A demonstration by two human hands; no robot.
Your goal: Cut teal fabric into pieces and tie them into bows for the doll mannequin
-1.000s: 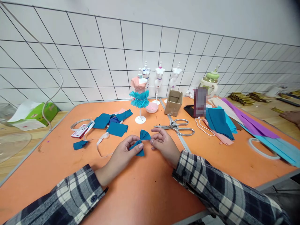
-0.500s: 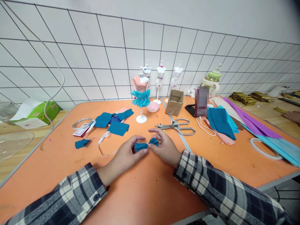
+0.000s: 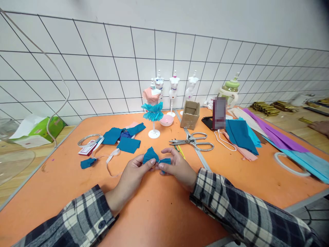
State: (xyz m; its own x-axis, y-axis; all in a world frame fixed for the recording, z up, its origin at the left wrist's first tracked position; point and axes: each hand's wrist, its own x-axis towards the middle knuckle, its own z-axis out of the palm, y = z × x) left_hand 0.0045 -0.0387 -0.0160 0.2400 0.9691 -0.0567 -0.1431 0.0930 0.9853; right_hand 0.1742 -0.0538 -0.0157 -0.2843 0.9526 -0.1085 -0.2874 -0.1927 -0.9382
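Note:
Between my two hands is a bow of blue crepe paper [image 3: 150, 155], gathered at its middle. My left hand [image 3: 137, 171] pinches its left wing, which fans upward. At the gathered centre and right wing, my right hand [image 3: 177, 168] grips with thumb and fingers. Just beyond the right hand lie metal scissors [image 3: 191, 140] with blades slightly apart, and a thin yellow tool [image 3: 182, 151]. Blue paper pieces [image 3: 129, 145] and a white ribbon [image 3: 112, 156] lie left of centre. Farther back stands a small mannequin [image 3: 152, 99] dressed in pink and turquoise paper.
Behind are white mini mannequins [image 3: 173, 87], a pink bowl [image 3: 167, 120], a cardboard box [image 3: 190, 115] and a phone [image 3: 219, 113]. Crepe sheets [image 3: 277, 132] cover the right side. A tape ring [image 3: 89, 140] lies left. Another person's hand [image 3: 320, 127] shows at far right.
The bow has been turned between my fingers; its left wing now fans upward and wider. My left hand has shifted slightly left, and the right hand's fingers have closed in on the bow's centre.

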